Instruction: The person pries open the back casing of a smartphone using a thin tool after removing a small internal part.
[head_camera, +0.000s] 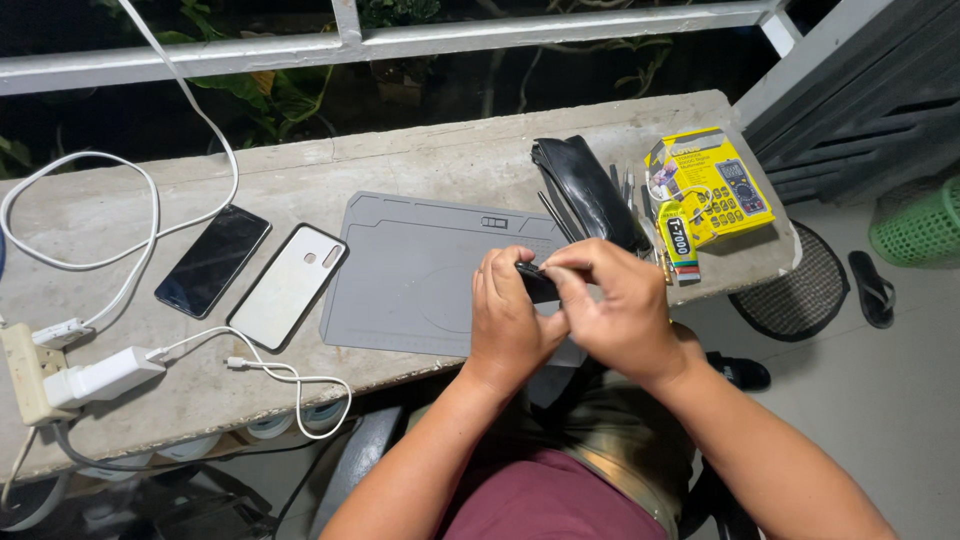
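My left hand (508, 312) and my right hand (618, 310) meet over the right part of a grey work mat (410, 270), both gripping a small black device (538, 282). Most of that device is hidden behind my fingers; only a dark edge shows between the thumbs. My right thumb and forefinger pinch its top edge while my left hand cups it from the left. A black pouch (585, 190) lies just beyond my hands.
On the concrete table (420, 160) lie a black phone (212, 260), a phone in a white case (288, 285), white cables with a charger (100, 378), thin tools (625, 185), a glue tube (680, 240) and a yellow box (715, 185). A green basket (920, 225) and sandal (872, 288) sit on the floor.
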